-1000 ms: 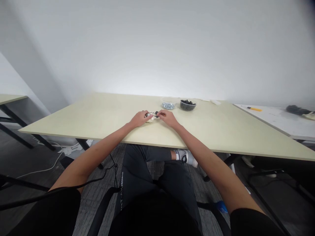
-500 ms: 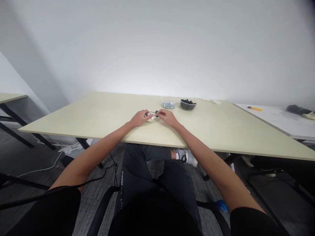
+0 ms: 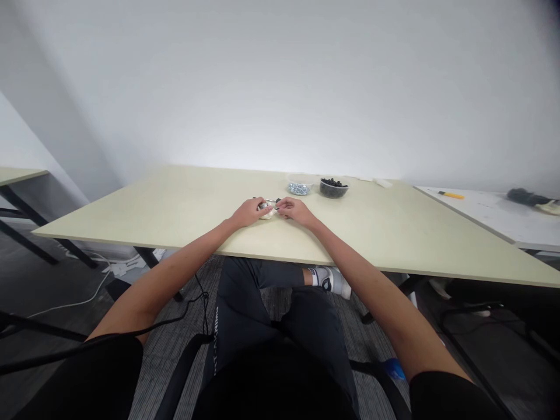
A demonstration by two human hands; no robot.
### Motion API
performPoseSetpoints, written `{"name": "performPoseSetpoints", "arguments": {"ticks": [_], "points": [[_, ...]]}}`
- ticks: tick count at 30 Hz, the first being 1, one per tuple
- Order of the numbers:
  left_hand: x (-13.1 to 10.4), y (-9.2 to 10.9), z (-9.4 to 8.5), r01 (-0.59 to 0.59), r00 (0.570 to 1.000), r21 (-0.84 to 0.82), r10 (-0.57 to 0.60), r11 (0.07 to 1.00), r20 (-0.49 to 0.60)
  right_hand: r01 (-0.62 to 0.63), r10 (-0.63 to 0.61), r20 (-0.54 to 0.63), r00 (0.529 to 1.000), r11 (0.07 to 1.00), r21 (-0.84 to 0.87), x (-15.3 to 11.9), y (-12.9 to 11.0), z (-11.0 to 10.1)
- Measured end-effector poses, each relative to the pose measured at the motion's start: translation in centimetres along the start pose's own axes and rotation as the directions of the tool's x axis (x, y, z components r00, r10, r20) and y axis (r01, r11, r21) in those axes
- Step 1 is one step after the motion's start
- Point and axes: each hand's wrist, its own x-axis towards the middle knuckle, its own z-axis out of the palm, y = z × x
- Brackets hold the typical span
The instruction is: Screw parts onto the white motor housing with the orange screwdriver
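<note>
My left hand [image 3: 248, 212] rests on the table with its fingers closed around a small white and silvery piece [image 3: 266, 213], whose kind I cannot make out. Thumb and fingers of my right hand [image 3: 295, 210] are pinched together just to the right of it, at a small dark part [image 3: 277, 205]. A thin rod-like thing [image 3: 270, 200] with a dark end spans the gap between the two hands. Beyond my right hand stand a clear bowl of small silvery pieces [image 3: 298, 188] and a clear bowl of black pieces [image 3: 333, 188].
The pale table [image 3: 175, 198] runs up to the wall. On a white board [image 3: 490, 216] at the right lie a yellow-handled cutter [image 3: 451, 195] and a dark bundle [image 3: 522, 196]. White scraps [image 3: 382, 182] lie at the table's back edge. A black cable [image 3: 175, 319] hangs by my left arm.
Both hands stay at the same spot over the small piece. The fingers of my right hand have shifted slightly. The whole view has tilted a touch.
</note>
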Motion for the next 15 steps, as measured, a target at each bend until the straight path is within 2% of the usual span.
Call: {"name": "performPoseSetpoints", "arguments": {"ticks": [15], "points": [[-0.05,-0.02,-0.09,-0.037,0.999,-0.032,0.038,0.999,0.018,-0.027,0.027,0.019,0.999,0.999,0.023,-0.13,-0.24,0.35]]}}
